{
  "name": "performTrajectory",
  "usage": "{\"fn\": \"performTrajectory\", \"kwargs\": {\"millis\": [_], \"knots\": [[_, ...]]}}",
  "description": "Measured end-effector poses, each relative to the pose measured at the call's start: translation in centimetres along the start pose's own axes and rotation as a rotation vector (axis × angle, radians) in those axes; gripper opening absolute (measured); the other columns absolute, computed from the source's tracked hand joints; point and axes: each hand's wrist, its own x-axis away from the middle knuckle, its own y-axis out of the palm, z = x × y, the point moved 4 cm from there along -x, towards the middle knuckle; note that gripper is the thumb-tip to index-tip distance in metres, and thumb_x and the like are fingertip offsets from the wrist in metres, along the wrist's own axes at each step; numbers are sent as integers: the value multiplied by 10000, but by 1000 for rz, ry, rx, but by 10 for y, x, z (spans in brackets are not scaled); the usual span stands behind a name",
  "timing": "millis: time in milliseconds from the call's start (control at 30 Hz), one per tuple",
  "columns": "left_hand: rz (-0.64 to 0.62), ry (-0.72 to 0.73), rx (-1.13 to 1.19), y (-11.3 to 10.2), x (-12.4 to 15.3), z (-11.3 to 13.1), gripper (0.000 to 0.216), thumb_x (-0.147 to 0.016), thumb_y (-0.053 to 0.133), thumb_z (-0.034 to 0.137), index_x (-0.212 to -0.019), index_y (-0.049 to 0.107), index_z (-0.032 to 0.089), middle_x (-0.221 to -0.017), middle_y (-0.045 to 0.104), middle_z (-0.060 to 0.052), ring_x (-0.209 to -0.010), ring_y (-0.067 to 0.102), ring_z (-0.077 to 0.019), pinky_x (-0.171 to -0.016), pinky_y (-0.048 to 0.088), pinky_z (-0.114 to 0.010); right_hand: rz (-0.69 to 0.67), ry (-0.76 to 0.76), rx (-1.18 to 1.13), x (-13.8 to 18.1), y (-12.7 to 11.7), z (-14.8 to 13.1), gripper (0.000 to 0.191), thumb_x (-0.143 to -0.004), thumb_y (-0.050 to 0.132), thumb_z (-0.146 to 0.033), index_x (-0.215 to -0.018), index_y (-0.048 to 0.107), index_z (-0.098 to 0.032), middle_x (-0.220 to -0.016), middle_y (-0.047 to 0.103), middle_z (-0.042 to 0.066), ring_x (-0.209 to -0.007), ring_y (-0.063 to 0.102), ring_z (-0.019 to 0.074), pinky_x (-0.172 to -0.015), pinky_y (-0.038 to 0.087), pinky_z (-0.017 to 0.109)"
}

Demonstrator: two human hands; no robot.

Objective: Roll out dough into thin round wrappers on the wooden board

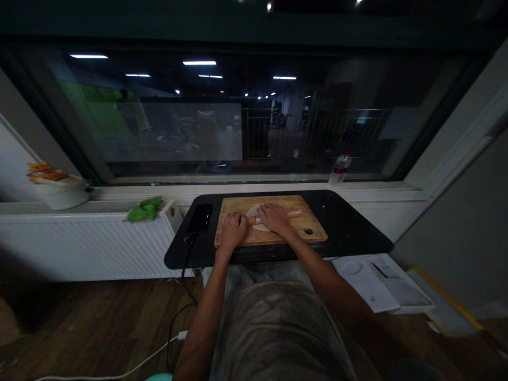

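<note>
A wooden cutting board point(313, 230) lies on a small black table point(353, 227). A pale round of dough point(254, 212) is spread on the board, with an orange rolling pin point(294, 213) lying across it. My left hand point(233, 228) rests palm down on the pin's left part, fingers flat. My right hand point(277, 218) presses flat on the pin's middle, fingers stretched out. The pin's right end sticks out beyond my right hand.
A black phone point(199, 217) lies on the table's left side, its cable hanging to the floor. A green cloth point(145, 209) and a white bowl point(63, 193) sit on the radiator shelf at left. A plastic bottle point(340, 169) stands on the windowsill. Papers point(377, 280) lie on the floor at right.
</note>
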Motion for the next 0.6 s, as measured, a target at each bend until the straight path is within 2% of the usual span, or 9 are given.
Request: {"fn": "performTrajectory", "kwargs": {"millis": [333, 600], "knots": [[27, 16, -23, -1, 2, 1, 299, -1065, 488, 193, -955, 766, 205, -1076, 812, -125, -1075, 711, -281, -1019, 503, -403, 27, -18, 6, 8, -4, -1, 496, -1206, 349, -419, -1317, 798, -240, -1430, 783, 99, -1316, 683, 303, -1121, 473, 426], [42, 14, -29, 1, 2, 2, 314, -1078, 488, 204, -954, 777, 209, -1053, 812, -121, -1042, 700, -279, -990, 499, -394, 40, -18, 10, 7, -2, 0, 491, -1213, 348, -416, -1329, 792, -240, -1447, 779, 89, -1327, 683, 296, -1112, 469, 411]]}}
